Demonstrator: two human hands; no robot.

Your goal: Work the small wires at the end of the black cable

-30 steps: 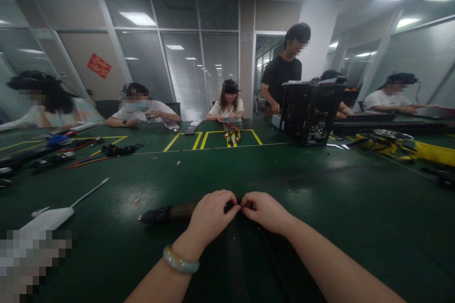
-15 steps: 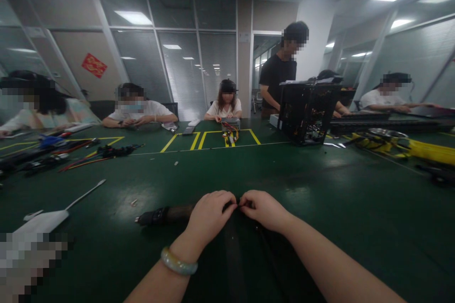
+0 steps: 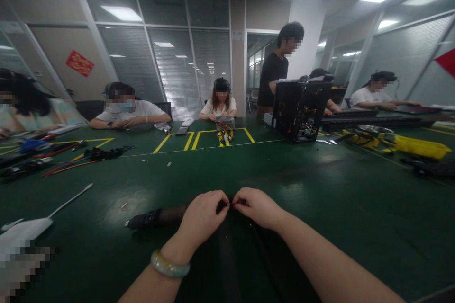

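Pinching away at the bench [image 3: 320, 175]
Left hand [image 3: 203, 215] and right hand [image 3: 259, 208]: both grips pinched closed, can't tell on what

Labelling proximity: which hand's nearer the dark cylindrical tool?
Left: the left hand partly hides the dark cylindrical tool in view; the right hand is farther to the right.

Dark tool [image 3: 152, 219]: rear end hidden behind the left hand [image 3: 204, 217].
Small piece [image 3: 229, 204]: pinched by the left hand, right of the dark tool, too small to identify.
White object [image 3: 30, 230]: left of the dark tool, cut off by the view's left edge.
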